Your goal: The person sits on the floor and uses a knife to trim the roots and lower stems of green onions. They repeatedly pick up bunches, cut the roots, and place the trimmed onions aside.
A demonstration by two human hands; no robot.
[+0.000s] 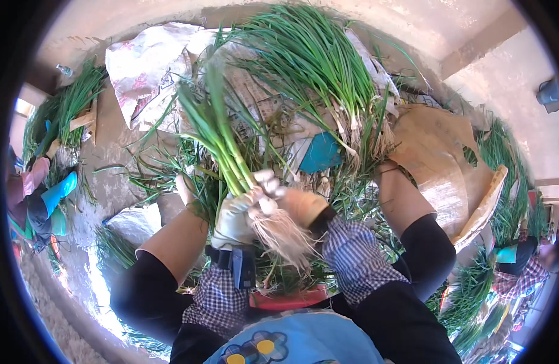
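Observation:
My left hand, in a pale glove with a dark device strapped at the wrist, is closed around several green stalks with white bulbs and long roots, which look like green garlic or spring onions. The bulbs and roots point down to the right. Beside them is my right hand, in a pale orange glove and blurred; its fingers touch or overlap the white bulbs, and I cannot tell whether they grip anything. A large pile of the same plants lies beyond, roots towards me.
A white woven sack and brown sheeting lie on the floor. A teal piece is among loose leaves. Between my legs is a red object. Other people sit near plant piles at far left and far right.

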